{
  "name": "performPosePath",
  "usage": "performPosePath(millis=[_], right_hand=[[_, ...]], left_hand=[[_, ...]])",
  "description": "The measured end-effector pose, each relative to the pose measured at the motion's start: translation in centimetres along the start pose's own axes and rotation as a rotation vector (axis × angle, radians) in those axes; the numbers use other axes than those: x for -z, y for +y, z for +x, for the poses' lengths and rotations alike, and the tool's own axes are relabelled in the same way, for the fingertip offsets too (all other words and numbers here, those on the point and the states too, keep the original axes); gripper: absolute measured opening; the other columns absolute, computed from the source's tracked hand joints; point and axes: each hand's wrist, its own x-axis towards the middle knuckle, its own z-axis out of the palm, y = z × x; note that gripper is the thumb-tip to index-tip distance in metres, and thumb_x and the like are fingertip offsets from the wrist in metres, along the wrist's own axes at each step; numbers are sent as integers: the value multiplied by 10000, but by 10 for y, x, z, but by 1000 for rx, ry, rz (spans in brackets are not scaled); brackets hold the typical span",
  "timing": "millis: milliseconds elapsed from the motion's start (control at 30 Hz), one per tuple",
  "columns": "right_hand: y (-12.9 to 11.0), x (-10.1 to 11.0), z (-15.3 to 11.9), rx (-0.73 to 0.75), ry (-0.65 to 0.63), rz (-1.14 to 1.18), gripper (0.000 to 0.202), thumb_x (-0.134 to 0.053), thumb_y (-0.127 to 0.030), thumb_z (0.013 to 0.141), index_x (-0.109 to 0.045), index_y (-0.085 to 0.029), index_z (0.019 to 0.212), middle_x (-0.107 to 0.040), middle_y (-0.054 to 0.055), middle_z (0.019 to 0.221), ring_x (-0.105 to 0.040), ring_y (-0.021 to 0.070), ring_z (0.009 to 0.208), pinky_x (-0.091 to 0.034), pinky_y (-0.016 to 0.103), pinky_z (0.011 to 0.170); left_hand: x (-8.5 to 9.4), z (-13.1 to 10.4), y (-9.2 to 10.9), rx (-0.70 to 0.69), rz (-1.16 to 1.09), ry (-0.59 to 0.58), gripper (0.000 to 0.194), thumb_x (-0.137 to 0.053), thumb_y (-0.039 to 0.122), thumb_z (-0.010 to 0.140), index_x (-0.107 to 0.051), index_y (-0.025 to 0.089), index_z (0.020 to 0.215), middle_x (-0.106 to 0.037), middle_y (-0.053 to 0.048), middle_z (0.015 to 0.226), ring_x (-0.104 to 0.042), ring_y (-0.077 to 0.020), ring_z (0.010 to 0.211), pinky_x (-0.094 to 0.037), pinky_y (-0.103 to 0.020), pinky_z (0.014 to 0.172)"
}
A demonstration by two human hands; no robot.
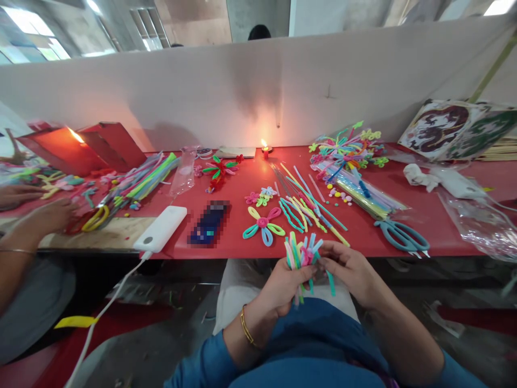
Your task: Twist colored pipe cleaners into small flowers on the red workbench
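Observation:
A bundle of short pipe cleaners [298, 253] in green, pink, white and blue is wrapped in my left hand [287, 283], above my lap at the table's front edge. My right hand [347, 269] is closed at the bundle's right side, thumb and fingers pinching a light blue-green pipe cleaner [330, 283] that hangs below them. Some fingertips are hidden behind the bundle. Just beyond my hands lies a pipe-cleaner flower [263, 222] with looped petals and a pink centre. Loose pipe cleaners [309, 202] are spread behind the bundle.
On the red table [238, 188] burns a small candle [265, 151]. Blue-handled scissors [404, 235] lie at right, near packed pipe cleaners [359, 188]. A phone [209, 222] and a white power bank [161, 229] with a cable are at left. Another person's hands [52, 218] work at far left.

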Motion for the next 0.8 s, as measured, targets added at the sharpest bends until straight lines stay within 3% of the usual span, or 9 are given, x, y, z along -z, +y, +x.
performPosePath(millis=[200,333,467,600,800], right_hand=[[2,-4,-6,-117,-69,496,351,-711,-267,654,-590,-209,978,-543,-47,555,-485,75,477,-388,197,458],[4,-7,-8,-146,-113,543,331,-704,-290,668,-567,-214,960,-536,-54,524,-465,61,432,-362,184,435],[8,-2,-5,-72,-11,295,336,-684,-309,678,-548,-198,965,-582,-32,599,-532,94,526,-428,213,510],[12,3,0,24,122,-18,278,-650,-329,679,-549,-186,895,-621,3,671,-588,141,622,-466,254,578],[6,3,-4,142,119,-477,139,-519,-313,755,-593,-195,753,-654,14,680,-602,158,636,-455,254,601]], left_hand=[[-7,-6,9,-128,141,-45,281,-710,394,600,-623,136,667,-515,28,505,-416,-69,452,-312,-206,449],[-10,-9,13,-173,171,-48,264,-688,394,626,-627,142,675,-514,28,490,-418,-79,465,-311,-210,458],[-4,-5,5,-100,162,33,262,-693,386,619,-602,142,648,-493,32,503,-408,-71,451,-307,-207,444],[-1,-3,5,-16,-7,7,285,-711,388,591,-601,139,675,-533,8,572,-460,-81,510,-348,-200,470],[-3,-1,8,118,-124,-86,254,-698,348,604,-595,123,660,-539,6,533,-447,-65,428,-321,-198,431]])
